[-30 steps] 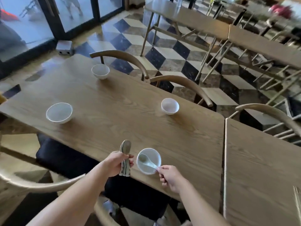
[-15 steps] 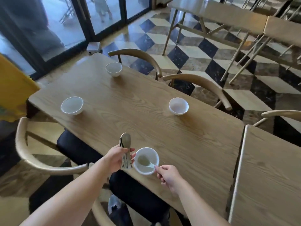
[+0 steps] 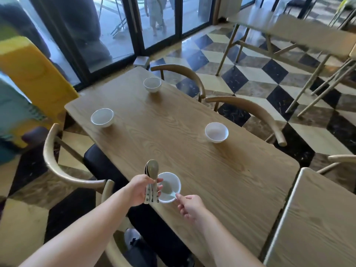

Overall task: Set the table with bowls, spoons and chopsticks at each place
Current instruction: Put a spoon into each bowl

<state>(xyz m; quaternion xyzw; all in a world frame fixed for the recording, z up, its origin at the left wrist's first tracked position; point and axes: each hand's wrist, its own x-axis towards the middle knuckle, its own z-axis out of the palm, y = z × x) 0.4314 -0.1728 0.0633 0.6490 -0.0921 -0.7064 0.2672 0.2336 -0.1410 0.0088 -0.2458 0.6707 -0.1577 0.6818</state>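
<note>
Several white bowls stand on the wooden table (image 3: 192, 166): one at the near edge (image 3: 170, 183), one at the right side (image 3: 216, 132), one at the left side (image 3: 102, 117) and one at the far end (image 3: 152, 84). My left hand (image 3: 139, 191) grips a stack of ceramic spoons (image 3: 151, 170) upright, just left of the near bowl. A single white spoon (image 3: 168, 191) lies in the near bowl, its handle over the rim. My right hand (image 3: 189, 206) pinches that handle's end with its fingertips.
Curved wooden chairs stand around the table, two on the far side (image 3: 248, 110) and one at the near left (image 3: 57, 160) with a black seat. A second table (image 3: 317, 224) abuts on the right. Glass doors and a yellow object (image 3: 36, 74) are at the back left.
The camera view swung and pulled back, bringing the whole table into view. The spoon settled deeper into the near bowl with my right hand on its handle; my left hand kept the spoon stack.
</note>
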